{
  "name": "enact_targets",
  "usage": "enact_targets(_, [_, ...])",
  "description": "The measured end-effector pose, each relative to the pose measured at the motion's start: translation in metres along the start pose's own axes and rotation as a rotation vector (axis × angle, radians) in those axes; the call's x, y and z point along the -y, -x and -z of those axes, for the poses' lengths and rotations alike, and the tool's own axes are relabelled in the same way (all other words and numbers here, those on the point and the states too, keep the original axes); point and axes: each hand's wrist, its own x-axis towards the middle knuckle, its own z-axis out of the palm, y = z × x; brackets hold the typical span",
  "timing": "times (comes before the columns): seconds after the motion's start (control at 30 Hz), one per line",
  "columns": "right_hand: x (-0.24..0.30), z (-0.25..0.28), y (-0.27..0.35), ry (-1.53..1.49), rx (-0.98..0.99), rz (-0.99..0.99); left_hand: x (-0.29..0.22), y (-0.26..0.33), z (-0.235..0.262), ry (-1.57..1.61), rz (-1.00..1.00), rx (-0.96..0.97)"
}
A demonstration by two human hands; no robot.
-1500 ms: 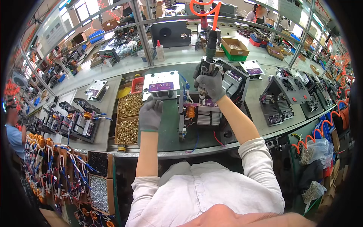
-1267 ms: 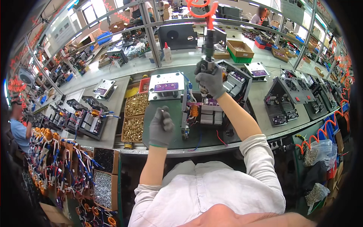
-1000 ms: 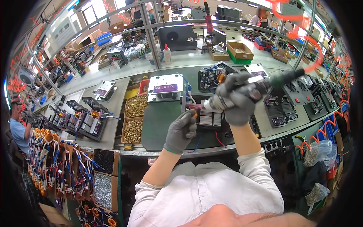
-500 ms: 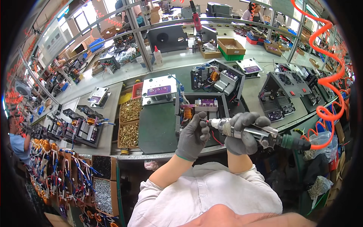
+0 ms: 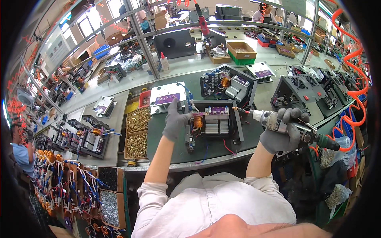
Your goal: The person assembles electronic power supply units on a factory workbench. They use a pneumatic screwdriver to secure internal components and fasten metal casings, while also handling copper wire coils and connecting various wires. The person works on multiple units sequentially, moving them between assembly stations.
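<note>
My right hand (image 5: 282, 133), in a grey glove, is closed round a silver air screwdriver (image 5: 274, 121). Its bit points left, and a small brass-coloured piece (image 5: 235, 108) sits at the tip, by the upper right corner of an open dark metal chassis (image 5: 237, 129). Inside that chassis are a purple circuit board (image 5: 217, 110), a silver heat sink (image 5: 217, 127) and a copper coil (image 5: 197, 122). My left hand (image 5: 174, 121), also gloved, is open with fingers spread. It hovers left of the coil, close to the blue cables (image 5: 190, 99) and in front of a silver plate (image 5: 158, 90).
Boxes of brass fasteners (image 5: 137, 144) stand to the left. A second open chassis (image 5: 228, 83) lies behind, with more units (image 5: 297, 93) to the right. An orange coiled hose (image 5: 354, 95) hangs on the right. Wired copper coils (image 5: 49, 158) fill the lower left.
My left hand has left the bit tip, moved left and spread its fingers. The screwdriver has moved right and up in my right hand, and the brass-coloured piece now shows at its tip.
</note>
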Motion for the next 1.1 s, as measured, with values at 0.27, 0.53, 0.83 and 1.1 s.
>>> enact_targets(0.27, [0.000, 0.012, -0.008, 0.094, -0.006, 0.011, -0.020, 0.006, -0.007, 0.578, 0.327, 0.381])
enact_targets(0.53, [-0.008, 0.039, -0.029, 0.144, 0.064, 0.049, -0.020, 0.011, 0.029, 0.337, 0.327, 0.558])
enact_targets(0.83, [-0.015, 0.052, -0.032, 0.218, 0.015, 0.026, 0.011, -0.192, -0.079, -0.365, 0.024, 0.589])
enact_targets(1.1, [0.000, 0.054, -0.037, 0.331, 0.048, 0.055, -0.013, -0.178, -0.107, -0.643, -0.135, 0.638])
